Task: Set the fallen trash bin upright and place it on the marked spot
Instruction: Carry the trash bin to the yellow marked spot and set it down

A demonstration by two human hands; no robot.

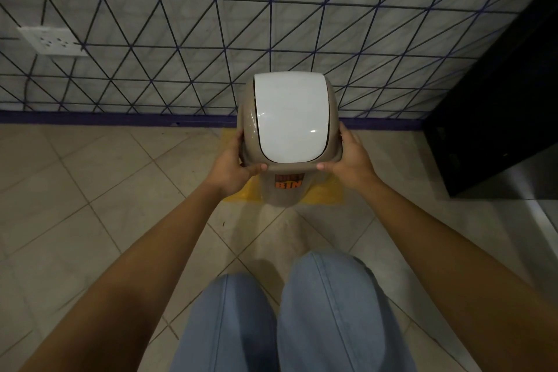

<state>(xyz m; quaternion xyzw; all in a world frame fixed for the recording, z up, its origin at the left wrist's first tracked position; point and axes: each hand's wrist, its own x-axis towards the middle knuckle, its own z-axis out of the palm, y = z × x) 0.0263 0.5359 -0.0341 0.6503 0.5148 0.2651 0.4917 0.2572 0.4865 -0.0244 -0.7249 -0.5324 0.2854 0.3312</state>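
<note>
A: Far left, a white wall socket (52, 41) is noted on the patterned wall (302, 24); nothing there bears on the task.

B: Next, the left hand (234, 164) is seen clasped on the left rim of the trash bin (285, 190), thumb laid along the front edge of the lid collar.

A: The bin is recorded upright, near the wall, over the yellow marked spot (327, 192). Whether its base is resting on the floor (90, 190) or held just above cannot be told from this angle.

B: Handling is judged as follows: thin moulded plastic, light, stiff enough for a 2-sided hold. The white swing lid (291, 118) looks glossy and likely pivots, so it is best left untouched; the tan collar under it offers the firmer purchase.

A: The right hand (351, 161) is seen closed on the opposite rim, mirroring the first, thumb forward.

B: Far right, a dark cabinet (498, 115) stands well apart from the bin.

A: Below, 2 knees in blue trousers (287, 311) are noted.
</note>
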